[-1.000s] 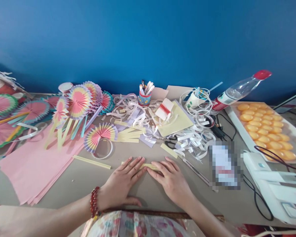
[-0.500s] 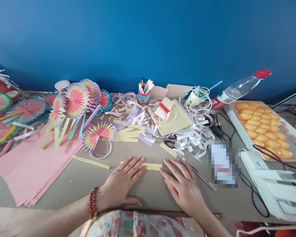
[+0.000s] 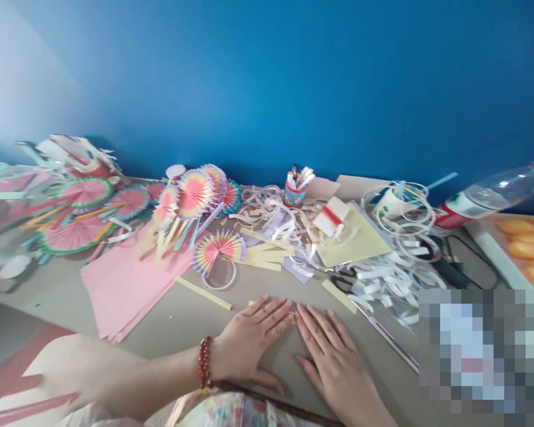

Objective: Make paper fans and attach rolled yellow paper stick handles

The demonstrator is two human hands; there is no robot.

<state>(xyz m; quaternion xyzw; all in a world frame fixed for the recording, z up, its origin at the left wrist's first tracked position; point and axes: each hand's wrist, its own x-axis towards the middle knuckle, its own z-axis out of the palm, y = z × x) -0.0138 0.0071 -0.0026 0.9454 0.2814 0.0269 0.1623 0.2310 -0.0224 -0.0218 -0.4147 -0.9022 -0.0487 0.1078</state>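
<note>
My left hand (image 3: 256,341) lies flat on the grey table with fingers stretched out, covering most of a narrow pale yellow paper strip (image 3: 251,303). A bead bracelet is on that wrist. Close beside it my right hand (image 3: 333,353) also lies flat, its fingertips near the left ones at the strip's right part. Neither hand grips anything. Left of them rests another folded yellow strip (image 3: 203,293). Behind it lies a pleated paper fan (image 3: 217,252) with a white paper ring (image 3: 219,287).
Pink paper sheets (image 3: 124,287) and finished paper fans (image 3: 196,193) lie on the left. White paper curls (image 3: 391,276), scissors (image 3: 342,281), a slim long tool (image 3: 394,344) and a pen cup (image 3: 295,193) are behind and right. A bottle (image 3: 485,196) leans at far right.
The view has turned left, so the table's things appear farther right. My right hand has come closer to my left, and both now cover more of the yellow strip.
</note>
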